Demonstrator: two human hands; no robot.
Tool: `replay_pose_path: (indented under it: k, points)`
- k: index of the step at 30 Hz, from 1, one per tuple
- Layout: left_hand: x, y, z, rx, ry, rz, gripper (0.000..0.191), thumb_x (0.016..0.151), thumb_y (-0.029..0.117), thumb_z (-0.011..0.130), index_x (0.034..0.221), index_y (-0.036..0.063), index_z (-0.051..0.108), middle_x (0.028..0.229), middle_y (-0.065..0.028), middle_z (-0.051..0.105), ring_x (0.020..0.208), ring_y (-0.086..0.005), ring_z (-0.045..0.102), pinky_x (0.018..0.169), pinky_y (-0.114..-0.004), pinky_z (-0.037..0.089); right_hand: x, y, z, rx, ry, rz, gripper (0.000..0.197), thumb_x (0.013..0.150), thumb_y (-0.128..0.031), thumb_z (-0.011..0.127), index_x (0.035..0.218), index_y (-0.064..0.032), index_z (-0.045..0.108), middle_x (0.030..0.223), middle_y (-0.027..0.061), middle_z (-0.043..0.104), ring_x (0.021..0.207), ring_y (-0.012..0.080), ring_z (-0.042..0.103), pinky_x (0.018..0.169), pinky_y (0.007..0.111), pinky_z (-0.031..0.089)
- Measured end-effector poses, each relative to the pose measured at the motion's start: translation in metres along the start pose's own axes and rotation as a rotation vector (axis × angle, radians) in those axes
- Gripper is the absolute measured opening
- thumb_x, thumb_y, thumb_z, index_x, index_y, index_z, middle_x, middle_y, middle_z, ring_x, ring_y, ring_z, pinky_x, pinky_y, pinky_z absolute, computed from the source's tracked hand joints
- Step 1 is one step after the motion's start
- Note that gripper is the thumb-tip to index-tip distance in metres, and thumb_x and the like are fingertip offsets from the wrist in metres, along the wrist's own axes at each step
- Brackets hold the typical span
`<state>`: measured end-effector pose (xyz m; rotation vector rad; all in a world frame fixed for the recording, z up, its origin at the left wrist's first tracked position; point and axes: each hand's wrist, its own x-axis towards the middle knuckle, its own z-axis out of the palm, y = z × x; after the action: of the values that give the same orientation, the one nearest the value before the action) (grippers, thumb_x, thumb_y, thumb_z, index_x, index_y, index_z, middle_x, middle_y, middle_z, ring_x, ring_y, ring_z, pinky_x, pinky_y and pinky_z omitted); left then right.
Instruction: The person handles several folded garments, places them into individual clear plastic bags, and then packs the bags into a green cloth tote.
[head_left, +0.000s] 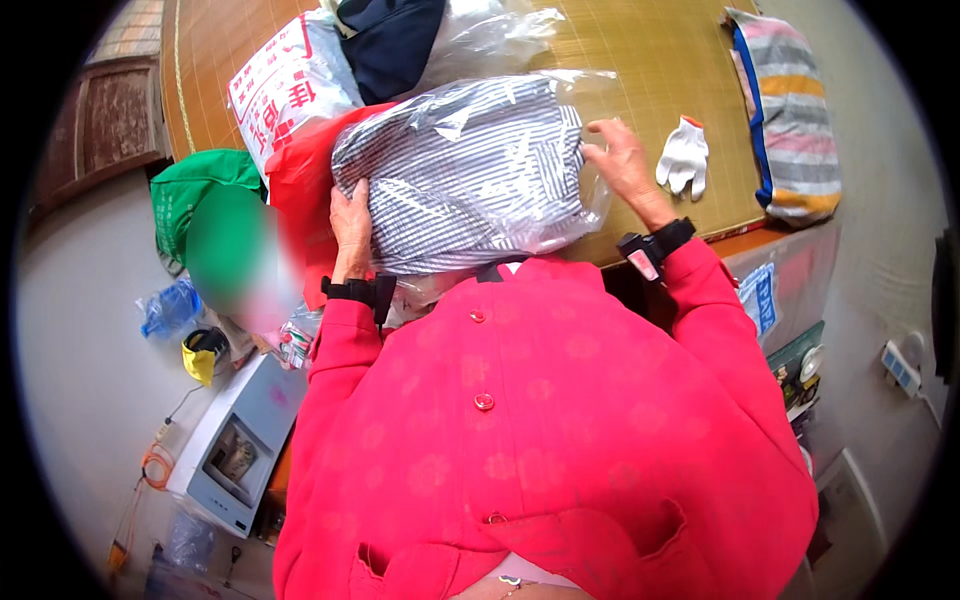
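A folded striped garment (465, 172) in a clear plastic bag lies on the mat-covered surface before me. My left hand (351, 225) holds its left end, with the fingers at the edge and partly hidden. At the other end my right hand (619, 161) has thumb and fingertips at the bag's clear edge (598, 199), apparently pinching the film. A red bag (300, 169) lies against the garment's left side. To the right of my right hand is a white knitted glove (684, 159) with an orange cuff.
Beyond the garment are a printed white plastic bag (289, 86), dark blue cloth (390, 45) and clear plastic (487, 37). A green bag (202, 180) hangs at the left edge. A striped folded textile (795, 120) lies at the right edge; a white appliance (240, 442) stands lower left.
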<state>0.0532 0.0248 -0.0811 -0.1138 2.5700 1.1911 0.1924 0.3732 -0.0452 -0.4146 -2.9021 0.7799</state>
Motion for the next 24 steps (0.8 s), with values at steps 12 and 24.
replay_pose_path:
  k: [12,24]
  points:
    - [-0.075,0.114,0.015,0.069,0.071,0.563,0.023,0.076,0.005,0.057,0.097,-0.0009,0.055,0.096,-0.0137,0.056,0.091,-0.0272,0.053,0.081,-0.034,0.042,-0.034,0.002,-0.019,0.731,-0.252,0.603,0.044,0.076,-0.024,0.064,0.103,0.0075,0.051,0.081,0.0126,0.06,0.07,0.0155,0.061,0.059,0.025,0.047]
    - [-0.113,0.176,0.061,-0.258,-0.571,0.049,0.05,0.084,0.044,0.053,0.112,0.0034,0.047,0.104,-0.0095,0.054,0.094,-0.0168,0.052,0.071,-0.03,0.045,-0.036,-0.08,-0.002,0.456,0.174,-0.348,0.008,0.073,-0.008,0.053,0.077,-0.0036,0.058,0.083,0.012,0.057,0.079,0.0312,0.055,0.066,0.038,0.046]
